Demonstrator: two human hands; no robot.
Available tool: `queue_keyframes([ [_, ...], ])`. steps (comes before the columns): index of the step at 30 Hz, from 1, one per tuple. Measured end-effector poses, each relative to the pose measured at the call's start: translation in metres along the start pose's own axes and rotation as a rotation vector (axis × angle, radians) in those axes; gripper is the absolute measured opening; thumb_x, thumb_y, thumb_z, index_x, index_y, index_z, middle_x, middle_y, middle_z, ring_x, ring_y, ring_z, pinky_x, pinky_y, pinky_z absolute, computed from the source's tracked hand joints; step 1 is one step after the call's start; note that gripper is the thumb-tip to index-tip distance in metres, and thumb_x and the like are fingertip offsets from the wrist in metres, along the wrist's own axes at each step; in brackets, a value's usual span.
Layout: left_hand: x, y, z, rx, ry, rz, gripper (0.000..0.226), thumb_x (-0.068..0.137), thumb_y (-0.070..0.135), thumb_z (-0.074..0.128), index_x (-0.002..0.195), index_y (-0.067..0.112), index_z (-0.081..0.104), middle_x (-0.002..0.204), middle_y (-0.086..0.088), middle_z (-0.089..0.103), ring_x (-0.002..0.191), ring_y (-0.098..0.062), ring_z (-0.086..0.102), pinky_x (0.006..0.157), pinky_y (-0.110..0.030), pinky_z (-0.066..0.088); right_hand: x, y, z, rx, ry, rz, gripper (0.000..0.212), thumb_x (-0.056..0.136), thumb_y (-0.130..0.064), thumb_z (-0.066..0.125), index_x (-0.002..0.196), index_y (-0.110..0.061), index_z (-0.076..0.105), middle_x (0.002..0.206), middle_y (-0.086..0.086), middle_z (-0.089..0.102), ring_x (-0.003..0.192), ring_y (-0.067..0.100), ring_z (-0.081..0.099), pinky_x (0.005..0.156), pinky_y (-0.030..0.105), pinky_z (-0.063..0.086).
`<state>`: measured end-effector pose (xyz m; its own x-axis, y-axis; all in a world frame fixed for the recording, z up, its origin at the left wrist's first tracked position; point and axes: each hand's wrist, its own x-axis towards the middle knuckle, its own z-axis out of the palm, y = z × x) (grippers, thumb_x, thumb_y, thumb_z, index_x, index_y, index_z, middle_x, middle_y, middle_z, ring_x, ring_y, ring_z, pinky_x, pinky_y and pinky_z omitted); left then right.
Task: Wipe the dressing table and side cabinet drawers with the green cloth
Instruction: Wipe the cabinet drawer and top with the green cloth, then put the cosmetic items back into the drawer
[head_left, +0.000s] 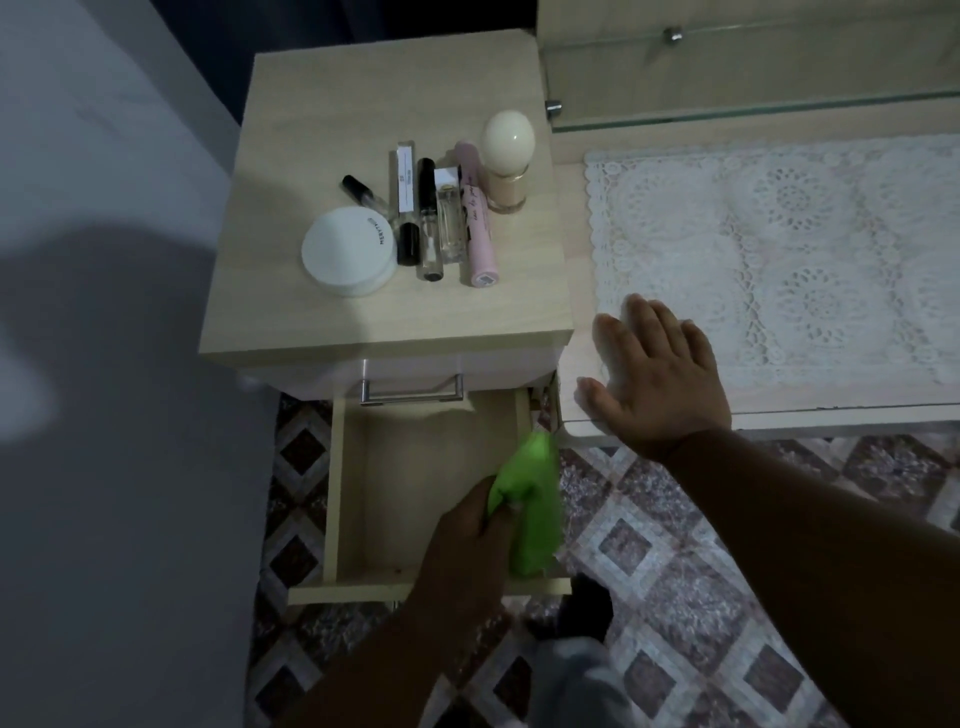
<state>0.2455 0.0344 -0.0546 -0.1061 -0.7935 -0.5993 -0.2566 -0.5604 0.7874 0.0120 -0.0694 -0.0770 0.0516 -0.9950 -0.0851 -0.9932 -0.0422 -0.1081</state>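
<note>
the left hand (470, 540) was down in the pulled-out lower drawer (415, 467) of the side cabinet (384, 312), fingers curled round a bunched green cloth (530, 514), and there it was, the cloth pressed up against the drawer's right wall, near the front corner. the upper drawer (415, 371) sat closed above it, its metal handle (412, 397) catching a little light. over on the other side, the right hand (657, 374) lay flat with fingers spread and straight on the front left corner of the dressing table (576, 332), fingertips just reaching the edge of the white lace mat (779, 260). on the cabinet top stood a round white compact (348, 254), a pink tube (475, 218), several small clear bottles lying side by side, and a bottle with an egg-shaped cream cap (506, 161). patterned tile floor (675, 545) showed below, in dim light.
</note>
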Motion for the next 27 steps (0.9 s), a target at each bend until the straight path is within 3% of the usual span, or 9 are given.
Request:
queue_keyframes([
  [3,-0.004,0.048,0.01,-0.267,0.013,-0.015,0.021,0.096,0.018,0.059,0.111,0.029,0.07,0.107,0.009,0.076,0.096,-0.005,0.071,0.08,-0.025,0.056,0.004,0.007,-0.012,0.138,-0.019,-0.026,0.078,0.091,-0.063,0.02,0.159,-0.026,0.018,0.168,0.009,0.011,0.155,0.024,0.007,0.124,0.047,0.007],
  [6,-0.004,0.078,0.027,-0.591,0.014,-0.057,0.038,0.071,0.018,0.068,0.109,0.013,0.071,0.101,-0.006,0.077,0.09,-0.016,0.074,0.074,-0.03,0.059,-0.006,0.014,-0.024,0.657,0.015,0.01,0.068,0.092,-0.047,0.03,0.153,-0.018,0.036,0.164,0.01,0.023,0.153,0.019,0.018,0.123,0.044,0.017],
  [9,0.003,0.116,0.05,-0.747,-0.02,-0.149,0.042,0.076,0.019,0.056,0.112,0.002,0.07,0.107,-0.017,0.075,0.092,-0.026,0.073,0.078,-0.038,0.057,-0.03,0.028,-0.063,1.157,0.139,0.291,0.05,0.094,-0.063,0.035,0.106,-0.032,0.072,0.125,0.003,0.067,0.117,0.014,0.059,0.1,0.042,0.046],
  [11,0.013,0.132,0.063,-0.693,-0.028,-0.206,0.034,0.092,0.019,0.05,0.115,0.002,0.069,0.107,-0.018,0.074,0.091,-0.028,0.073,0.08,-0.038,0.056,-0.043,0.034,-0.091,1.515,-0.125,0.504,0.06,0.088,-0.073,0.043,0.098,-0.025,0.077,0.102,0.009,0.077,0.097,0.025,0.071,0.083,0.041,0.054],
  [14,0.029,0.155,0.08,-0.415,-0.032,-0.152,0.041,0.095,0.048,0.057,0.117,0.016,0.069,0.109,-0.01,0.075,0.099,-0.028,0.072,0.09,-0.049,0.057,-0.047,0.053,-0.111,1.7,-0.502,0.694,0.035,0.085,-0.033,0.067,0.113,-0.013,0.07,0.106,0.018,0.075,0.092,0.035,0.072,0.083,0.05,0.056],
  [18,0.052,0.181,0.096,0.176,0.103,0.099,0.058,0.076,0.06,0.063,0.123,0.028,0.053,0.116,0.003,0.068,0.108,-0.021,0.066,0.095,-0.043,0.054,-0.013,0.081,-0.115,1.447,-0.344,0.694,0.04,0.091,-0.002,0.065,0.13,-0.007,0.056,0.108,0.02,0.07,0.088,0.036,0.07,0.085,0.056,0.054],
  [22,0.074,0.199,0.103,0.568,0.07,0.254,0.092,0.097,0.027,0.06,0.159,0.025,-0.008,0.162,-0.003,0.021,0.143,-0.022,0.035,0.105,-0.027,0.035,0.011,0.092,-0.113,0.852,-0.206,0.454,0.067,0.087,-0.024,0.076,0.146,-0.016,0.043,0.126,0.01,0.059,0.109,0.031,0.062,0.088,0.044,0.053],
  [24,0.077,0.196,0.102,0.868,0.089,0.371,0.088,0.097,0.021,0.06,0.16,0.028,-0.002,0.167,-0.005,-0.001,0.151,-0.026,0.017,0.115,-0.037,0.029,0.013,0.09,-0.105,0.44,-0.092,0.28,0.071,0.083,-0.025,0.076,0.145,-0.014,0.045,0.134,0.014,0.053,0.116,0.037,0.055,0.092,0.046,0.049],
  [27,0.087,0.181,0.098,1.289,-0.057,0.513,0.063,0.094,0.024,0.057,0.152,0.027,0.032,0.164,-0.005,0.021,0.149,-0.029,0.022,0.118,-0.05,0.021,0.002,0.076,-0.082,0.115,-0.077,-0.023,0.052,0.075,-0.031,0.069,0.125,-0.018,0.065,0.123,0.011,0.065,0.1,0.035,0.067,0.072,0.045,0.057],
])
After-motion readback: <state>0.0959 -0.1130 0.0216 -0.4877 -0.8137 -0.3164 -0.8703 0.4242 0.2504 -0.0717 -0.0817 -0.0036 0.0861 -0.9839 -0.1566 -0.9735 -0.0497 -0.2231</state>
